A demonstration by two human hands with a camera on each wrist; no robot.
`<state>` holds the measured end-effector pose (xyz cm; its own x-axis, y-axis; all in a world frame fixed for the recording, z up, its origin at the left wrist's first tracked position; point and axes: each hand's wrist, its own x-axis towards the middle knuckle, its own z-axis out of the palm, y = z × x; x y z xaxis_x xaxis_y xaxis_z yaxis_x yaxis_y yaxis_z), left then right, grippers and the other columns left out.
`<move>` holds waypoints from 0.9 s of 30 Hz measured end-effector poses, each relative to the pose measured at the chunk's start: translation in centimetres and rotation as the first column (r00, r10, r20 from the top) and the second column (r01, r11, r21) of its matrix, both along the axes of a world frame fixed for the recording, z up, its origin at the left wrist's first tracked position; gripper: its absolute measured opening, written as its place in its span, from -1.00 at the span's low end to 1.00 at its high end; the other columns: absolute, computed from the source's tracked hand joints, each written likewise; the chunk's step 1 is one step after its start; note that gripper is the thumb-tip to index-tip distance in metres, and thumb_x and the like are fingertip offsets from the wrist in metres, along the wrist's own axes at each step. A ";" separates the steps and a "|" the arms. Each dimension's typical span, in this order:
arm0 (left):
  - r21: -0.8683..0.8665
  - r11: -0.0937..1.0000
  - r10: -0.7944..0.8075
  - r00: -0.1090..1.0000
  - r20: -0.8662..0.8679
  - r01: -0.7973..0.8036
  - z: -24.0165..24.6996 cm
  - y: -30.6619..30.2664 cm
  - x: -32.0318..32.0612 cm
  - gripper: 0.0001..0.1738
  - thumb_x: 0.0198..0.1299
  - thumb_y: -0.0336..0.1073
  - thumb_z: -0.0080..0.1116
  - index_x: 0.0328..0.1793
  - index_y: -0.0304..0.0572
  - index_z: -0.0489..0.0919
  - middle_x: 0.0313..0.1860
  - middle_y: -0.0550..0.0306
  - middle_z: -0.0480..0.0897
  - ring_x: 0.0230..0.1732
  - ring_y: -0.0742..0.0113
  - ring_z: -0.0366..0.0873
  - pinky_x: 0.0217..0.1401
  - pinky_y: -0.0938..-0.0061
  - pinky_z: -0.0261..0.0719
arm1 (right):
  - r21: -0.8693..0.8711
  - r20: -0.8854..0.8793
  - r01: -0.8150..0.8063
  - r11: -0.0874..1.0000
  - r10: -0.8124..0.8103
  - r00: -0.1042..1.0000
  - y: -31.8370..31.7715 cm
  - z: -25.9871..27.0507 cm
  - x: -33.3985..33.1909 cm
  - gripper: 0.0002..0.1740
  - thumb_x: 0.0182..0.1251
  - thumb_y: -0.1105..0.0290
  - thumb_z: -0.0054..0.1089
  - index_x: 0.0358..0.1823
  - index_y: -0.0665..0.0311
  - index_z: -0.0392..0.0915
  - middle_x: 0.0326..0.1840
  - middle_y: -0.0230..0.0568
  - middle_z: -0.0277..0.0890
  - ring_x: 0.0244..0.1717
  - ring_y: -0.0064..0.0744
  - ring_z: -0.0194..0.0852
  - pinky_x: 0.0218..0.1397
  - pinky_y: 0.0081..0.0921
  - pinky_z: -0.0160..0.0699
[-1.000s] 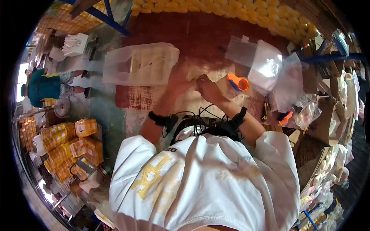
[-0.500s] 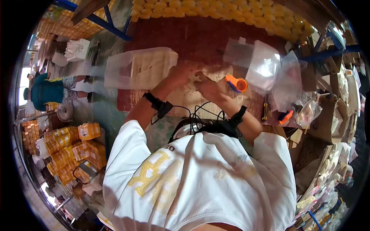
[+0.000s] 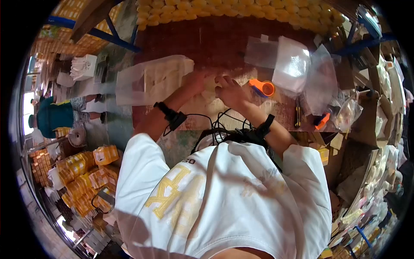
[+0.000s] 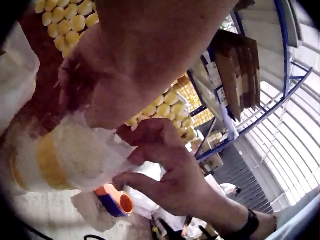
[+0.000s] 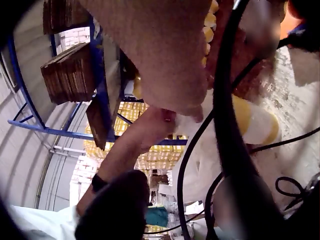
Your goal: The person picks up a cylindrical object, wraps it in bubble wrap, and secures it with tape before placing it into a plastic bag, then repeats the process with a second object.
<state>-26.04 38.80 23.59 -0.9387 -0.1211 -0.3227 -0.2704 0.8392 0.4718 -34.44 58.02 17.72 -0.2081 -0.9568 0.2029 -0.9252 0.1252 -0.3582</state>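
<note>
A white roll-shaped bundle with yellow bands (image 4: pixel 50 160), wrapped in thin translucent plastic, lies between my hands. In the left wrist view, loose plastic film (image 4: pixel 107 150) bunches at its end. My right hand (image 3: pixel 230 91) pinches this film, its thumb and fingers (image 4: pixel 165 167) curled at the edge. On the other side my left hand (image 3: pixel 194 83) is at the gathered film, fingers bent and partly hidden by the wrist. From the right wrist camera, the left hand (image 5: pixel 150 130) meets the right at the film. An orange and blue tape dispenser (image 3: pixel 264 88) lies right of my right hand.
A translucent bag with pale contents (image 3: pixel 166 77) lies on the red table at left. Stacked clear plastic bags (image 3: pixel 292 64) and a yellow-black cutter (image 3: pixel 297 114) are at right. Yellow-white bundles (image 3: pixel 233 11) line the back. Black cables (image 3: pixel 215 123) hang near my forearms.
My hands, close together and blurred a second ago, are now slightly apart, with the left forearm swung outward to the left. The head view has shifted a little.
</note>
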 end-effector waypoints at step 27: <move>-0.160 0.974 0.084 0.917 -0.389 -0.157 -8.1 -0.9 1.2 -0.83 0.33 -0.27 0.25 -0.17 -0.23 0.65 -0.44 -0.21 0.62 -0.34 -0.21 0.66 -0.28 -0.05 0.59 | 0.210 0.168 0.035 0.977 -0.071 0.983 -1.2 -1.7 -3.0 -0.54 0.48 0.16 0.18 0.25 0.29 0.49 0.36 0.08 0.47 0.28 0.09 0.54 0.27 -0.05 0.61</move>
<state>-24.79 37.92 15.52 -0.9601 -0.2641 0.0916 -0.2077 0.8934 0.3985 -37.48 56.83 16.02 -0.2740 -0.9609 -0.0408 -0.8413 0.2601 -0.4739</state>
